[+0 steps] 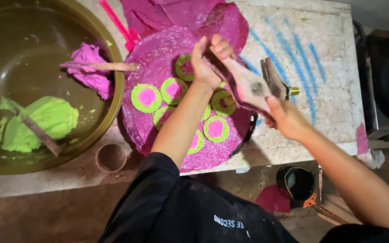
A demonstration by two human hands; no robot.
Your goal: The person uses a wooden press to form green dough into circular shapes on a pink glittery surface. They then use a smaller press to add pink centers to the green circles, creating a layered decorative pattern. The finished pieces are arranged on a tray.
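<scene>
Left hand [205, 63] is narrowly closed, fingertips pinching the tip of a flat brown wooden paddle [247, 85] above the round magenta-coated tray [151, 54]. Right hand [284, 118] grips the paddle's lower end. The tray sits on the worn stone table [334, 58], bearing green-ringed pink discs [146, 97]. A large dark metal bowl [113, 90] alongside holds green paste [50, 117] and pink paste [88, 67].

Big olive bowl [113, 54] left, green dough [46, 119] and pink dough [88, 67] inside, a stick in each | small ring [111, 157] on counter [334, 67] | black cup [297, 182] on floor
</scene>
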